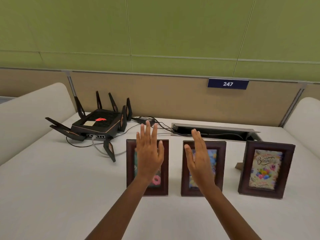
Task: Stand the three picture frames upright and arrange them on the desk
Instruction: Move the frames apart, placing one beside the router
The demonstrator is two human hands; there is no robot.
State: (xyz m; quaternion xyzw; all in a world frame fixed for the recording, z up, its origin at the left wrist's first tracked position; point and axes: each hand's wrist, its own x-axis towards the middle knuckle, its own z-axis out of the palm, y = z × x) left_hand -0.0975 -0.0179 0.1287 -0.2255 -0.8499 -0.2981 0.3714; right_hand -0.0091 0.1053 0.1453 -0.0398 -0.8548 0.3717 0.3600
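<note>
Neither hand grips anything. The left hand (149, 153) is spread flat, fingers splayed and pointing up the picture, held in front of the left frame (130, 168) so that it hides most of its print. The right hand (199, 157) is turned more edge-on, fingers together and thumb out, and crosses the middle frame (220, 168) the same way. Whether either palm touches the glass I cannot tell; both look to be hovering just before it.

Outward from the hands, all three dark wooden frames stand in a row across the lower centre and right of the picture, long axes vertical, faces toward the wearer. The right frame (266, 168), with its birthday print, stands alone at lower right, turned a little on the desk, its back strut showing at its left edge. It lies well apart from both hands, and the right hand is the nearer.

The white desk (52, 187) runs wide and bare to the lower left. At centre left sits a black router (97, 125) with its antennas fanned out, cables trailing right toward an open cable hatch (213, 130) just behind the frames.

Judging by the row, the standing is done. What may remain is squaring the right frame with the others, a reach rightward for the right hand.
</note>
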